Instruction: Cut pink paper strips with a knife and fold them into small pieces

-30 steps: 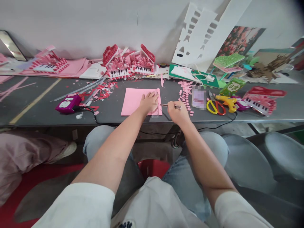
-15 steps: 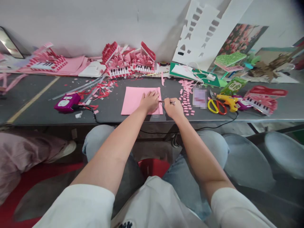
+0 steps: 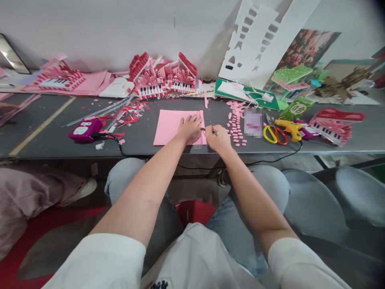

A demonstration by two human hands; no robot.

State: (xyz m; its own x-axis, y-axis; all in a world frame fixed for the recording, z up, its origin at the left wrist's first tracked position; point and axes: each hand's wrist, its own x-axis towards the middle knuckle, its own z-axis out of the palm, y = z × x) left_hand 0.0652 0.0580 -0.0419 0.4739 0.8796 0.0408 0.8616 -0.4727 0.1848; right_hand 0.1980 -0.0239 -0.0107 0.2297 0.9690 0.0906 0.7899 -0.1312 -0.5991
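A square pink sheet (image 3: 170, 126), likely craft foam, lies flat near the table's front edge. My left hand (image 3: 189, 129) presses on its right part, fingers stretched out and flat. Beneath those fingers a clear ruler-like strip (image 3: 197, 147) runs along the sheet's right side, its lower end poking past the edge. Closed around a slim craft knife (image 3: 215, 132), my right hand (image 3: 221, 139) sits at the sheet's right edge. The knife's tip points left, close to my left fingertips; the blade itself is too small to make out. Small pink foam pieces (image 3: 236, 127) lie in rows right of my right hand.
Yellow-and-red-handled scissors (image 3: 275, 135) and a yellow glue gun (image 3: 288, 127) lie to the right. A purple box (image 3: 86, 129) with a black cable stands left, near red and pink scraps (image 3: 132, 114). Pink piano models (image 3: 150, 82) line the back. Another person's leg (image 3: 39, 188) shows at left.
My right hand has moved slightly left with the craft knife, nearer the sheet. My left hand stays in place. Pink strips at the far left edge have shifted.
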